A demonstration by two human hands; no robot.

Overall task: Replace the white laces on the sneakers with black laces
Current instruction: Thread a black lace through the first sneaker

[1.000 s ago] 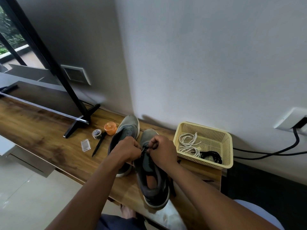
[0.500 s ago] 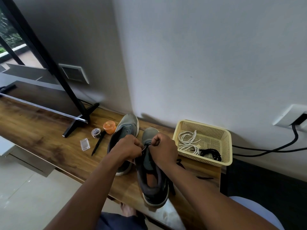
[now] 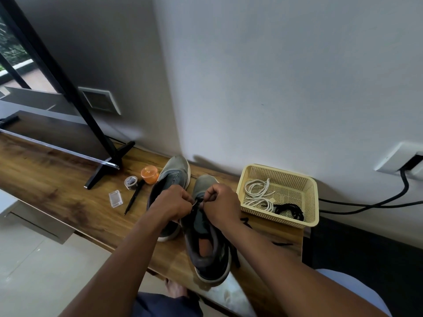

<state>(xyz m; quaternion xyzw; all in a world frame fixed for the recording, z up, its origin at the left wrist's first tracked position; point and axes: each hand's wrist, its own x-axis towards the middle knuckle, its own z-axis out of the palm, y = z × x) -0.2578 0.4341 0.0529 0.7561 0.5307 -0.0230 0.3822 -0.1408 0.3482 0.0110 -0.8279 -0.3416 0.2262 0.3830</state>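
Two grey sneakers stand side by side on the wooden shelf (image 3: 57, 179). The left sneaker (image 3: 170, 177) has no lace in view. Over the right sneaker (image 3: 206, 248), my left hand (image 3: 170, 203) and my right hand (image 3: 220, 202) meet at the eyelets, each pinching part of a black lace (image 3: 235, 257) whose loose ends trail over the shoe's right side onto the shelf. To the right, a yellow basket (image 3: 311, 202) holds the white laces (image 3: 258, 193) and another black lace (image 3: 289, 210).
Left of the shoes lie an orange lidded pot (image 3: 149, 175), a tape roll (image 3: 131, 182), a black pen (image 3: 134, 200) and a small clear box (image 3: 115, 198). A TV stand foot (image 3: 109, 165) rests further left. Black cables (image 3: 366, 203) run from a wall socket (image 3: 400, 160).
Both hands have shifted slightly up the right sneaker toward its toe while keeping their pinch on the black lace. The view has tilted a little.
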